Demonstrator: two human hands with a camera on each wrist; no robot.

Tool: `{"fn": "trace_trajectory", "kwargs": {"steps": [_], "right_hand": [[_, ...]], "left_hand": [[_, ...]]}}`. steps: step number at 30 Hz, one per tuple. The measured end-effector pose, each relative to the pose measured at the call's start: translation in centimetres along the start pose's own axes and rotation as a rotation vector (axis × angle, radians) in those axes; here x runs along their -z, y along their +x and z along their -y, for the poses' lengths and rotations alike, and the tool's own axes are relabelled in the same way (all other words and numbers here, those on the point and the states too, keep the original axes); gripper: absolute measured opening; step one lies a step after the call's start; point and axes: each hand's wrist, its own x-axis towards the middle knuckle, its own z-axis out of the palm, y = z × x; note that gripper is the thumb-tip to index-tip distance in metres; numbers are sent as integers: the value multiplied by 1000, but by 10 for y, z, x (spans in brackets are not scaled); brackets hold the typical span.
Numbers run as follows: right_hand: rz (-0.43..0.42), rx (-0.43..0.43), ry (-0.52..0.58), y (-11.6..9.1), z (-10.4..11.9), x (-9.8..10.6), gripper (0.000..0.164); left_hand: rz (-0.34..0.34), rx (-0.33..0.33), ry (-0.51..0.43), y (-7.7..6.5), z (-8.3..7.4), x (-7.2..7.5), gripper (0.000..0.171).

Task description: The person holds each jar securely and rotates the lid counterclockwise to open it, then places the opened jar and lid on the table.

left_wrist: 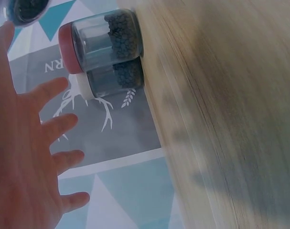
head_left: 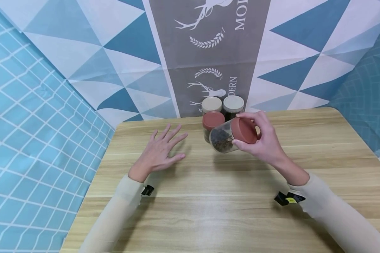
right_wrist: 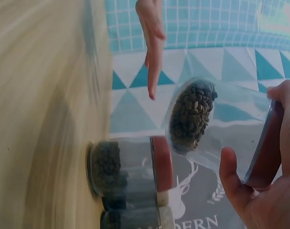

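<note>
My right hand (head_left: 263, 138) grips a clear jar (right_wrist: 221, 119) by its red lid (head_left: 244, 130), thumb on one side and fingers on the other. The jar is tilted above the table, and dark beans (right_wrist: 192, 114) lie heaped toward its base. Just behind it stands another red-lidded jar (head_left: 213, 121), also part filled with dark beans. Behind that are two jars with pale lids, one cream (head_left: 211, 104) and one whitish (head_left: 233, 103). To the left, my left hand (head_left: 159, 151) hovers over the table with fingers spread and holds nothing.
The wooden table (head_left: 193, 211) meets a patterned wall covering (head_left: 130, 63) right behind the jars. Blue tiled-print cloth (head_left: 28, 140) hangs along the left side, and a teal cloth (head_left: 364, 91) covers the right.
</note>
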Motion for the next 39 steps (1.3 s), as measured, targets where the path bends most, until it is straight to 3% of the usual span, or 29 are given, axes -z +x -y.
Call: {"fn": "trace_trajectory", "kwargs": {"steps": [15,18,22,27,32,39], "right_hand": [[14,3,47,-16,15,-7,74],[16,11,51,-18,16,-7,74],[11,25,57,-18,17,-7,75],[8,33,59,-18,16,-7,75],[10,34,65,-19,16,-7,76],[13,29,63,-19,15,-8,75]], "left_hand": [[-11,-20,8,0,1,-1,83],[-57,-38,-7,0,0,1,91],[-200,-89,-41,1,-5,8,109],[-341,-165,-158,2,-16,23,112],[-321,-222,-342,3,-31,35,116],[-294,-219,-422,5,-46,36,126]]}}
